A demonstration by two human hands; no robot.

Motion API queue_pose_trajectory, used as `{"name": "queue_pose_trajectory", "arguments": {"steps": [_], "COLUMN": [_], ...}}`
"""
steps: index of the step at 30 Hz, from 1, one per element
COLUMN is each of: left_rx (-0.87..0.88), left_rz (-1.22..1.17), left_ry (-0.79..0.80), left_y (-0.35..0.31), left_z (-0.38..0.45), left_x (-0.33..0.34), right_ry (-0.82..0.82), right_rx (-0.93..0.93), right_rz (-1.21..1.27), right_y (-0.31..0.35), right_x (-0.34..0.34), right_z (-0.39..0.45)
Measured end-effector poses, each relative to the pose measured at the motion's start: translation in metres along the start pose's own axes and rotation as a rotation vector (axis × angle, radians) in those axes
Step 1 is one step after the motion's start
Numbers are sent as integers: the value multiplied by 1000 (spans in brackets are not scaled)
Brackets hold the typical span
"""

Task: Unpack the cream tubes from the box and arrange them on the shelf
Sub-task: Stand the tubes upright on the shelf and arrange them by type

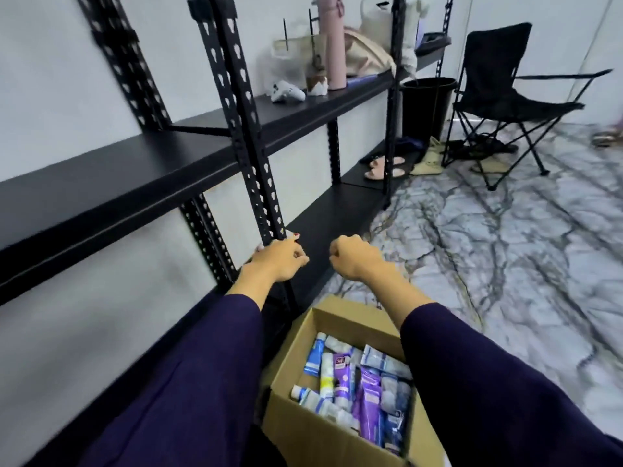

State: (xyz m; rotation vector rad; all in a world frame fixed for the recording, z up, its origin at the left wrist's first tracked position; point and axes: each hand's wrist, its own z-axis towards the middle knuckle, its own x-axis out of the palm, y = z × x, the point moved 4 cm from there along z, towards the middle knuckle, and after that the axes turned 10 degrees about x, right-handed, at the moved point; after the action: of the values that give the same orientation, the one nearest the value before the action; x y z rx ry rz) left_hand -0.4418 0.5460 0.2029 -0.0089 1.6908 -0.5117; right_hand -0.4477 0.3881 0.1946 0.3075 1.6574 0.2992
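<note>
While both arms in dark purple sleeves reach out over the open cardboard box, the two hands are up in front of the black shelf. The left hand has its fingers curled by the shelf's black metal post, and it looks like it touches the post (I cannot tell if it really grips it). The right hand is balled into a fist and holds nothing. The cream tubes all lie in a heap inside the box, blue, white and purple ones mixed up, well below and behind both hands. No tube touches any finger. The box sits on the marble floor just beside the bottom shelf board. Farther along the shelf stands a pink bottle, and a black folding chair stands past it.
</note>
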Motion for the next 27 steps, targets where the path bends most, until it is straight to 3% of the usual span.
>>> {"name": "queue_pose_trajectory", "arguments": {"steps": [7,17,21,27], "left_rx": [-79,-198,-203,-207], "left_rz": [-93,-283,-367,-388], "left_ry": [179,369,444,613], "left_y": [23,87,111,141], "left_z": [50,55,38,13], "left_x": [148,334,379,420], "right_ry": [193,347,315,234], "right_rx": [171,405,511,511], "right_rz": [48,71,97,-6], "right_y": [-99,-176,-195,-223], "right_x": [126,289,329,362], "right_z": [29,32,33,44]}}
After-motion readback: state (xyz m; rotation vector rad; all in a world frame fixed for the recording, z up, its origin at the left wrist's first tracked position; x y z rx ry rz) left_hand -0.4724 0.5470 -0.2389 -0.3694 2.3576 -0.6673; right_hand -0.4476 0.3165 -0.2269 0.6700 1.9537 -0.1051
